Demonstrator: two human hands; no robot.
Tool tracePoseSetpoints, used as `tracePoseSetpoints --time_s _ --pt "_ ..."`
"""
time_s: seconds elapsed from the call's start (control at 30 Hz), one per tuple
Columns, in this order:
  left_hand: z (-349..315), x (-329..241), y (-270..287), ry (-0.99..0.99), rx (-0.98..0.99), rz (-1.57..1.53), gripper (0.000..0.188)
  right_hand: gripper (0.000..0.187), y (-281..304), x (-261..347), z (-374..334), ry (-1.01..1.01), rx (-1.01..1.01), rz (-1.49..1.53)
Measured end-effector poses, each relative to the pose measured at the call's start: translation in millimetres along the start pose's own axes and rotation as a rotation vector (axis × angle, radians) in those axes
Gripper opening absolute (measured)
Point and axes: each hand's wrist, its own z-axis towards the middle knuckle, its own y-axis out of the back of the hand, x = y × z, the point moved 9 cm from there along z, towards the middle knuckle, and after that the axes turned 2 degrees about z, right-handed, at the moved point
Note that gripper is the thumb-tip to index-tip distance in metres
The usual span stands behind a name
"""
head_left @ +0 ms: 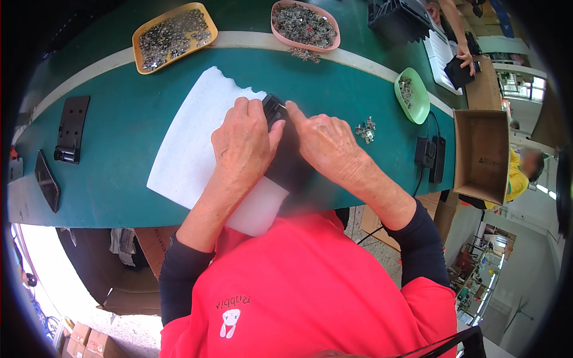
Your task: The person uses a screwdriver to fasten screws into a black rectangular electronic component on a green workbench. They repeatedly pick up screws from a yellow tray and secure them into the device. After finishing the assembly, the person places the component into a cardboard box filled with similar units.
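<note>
A dark flat plate (292, 164) with a raised block (273, 108) at its far end lies partly on a white foam sheet (188, 143). My left hand (242, 143) is closed around the block's left side, thumb on its near edge. From the right, my right hand (328, 143) presses its fingertips against the block's right edge, fingers curled. A tiny light piece may show at that fingertip, too small to name. Small metal parts (366, 129) lie in a loose pile to the right of my right hand.
Along the far side stand a yellow tray (138, 51), a pink tray (338, 37) and a green bowl (421, 101) of metal parts. Left lie a black hinged plate (73, 128) and a dark panel (46, 181). Right are black adapters (433, 156), a cardboard box (482, 156) and another person's hand (464, 53).
</note>
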Motion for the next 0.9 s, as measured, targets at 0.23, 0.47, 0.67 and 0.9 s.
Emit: tracePoseSetpoints --time_s 0.23,0.47,0.67,0.9 --pt "2 -4 2 -0.016 0.008 0.012 0.032 0.024 2 10 4 0.009 -0.014 -0.017" --pt "2 -6 0 -0.027 0.027 0.008 0.031 0.026 6 -2 17 0.043 0.137 0.082" --pt "1 -3 -4 -0.022 0.045 0.016 0.036 0.029 0 -7 36 0.038 0.361 0.082" --pt "0 1 -3 -0.018 0.015 0.000 0.040 0.021 5 -11 31 0.165 0.179 0.022"
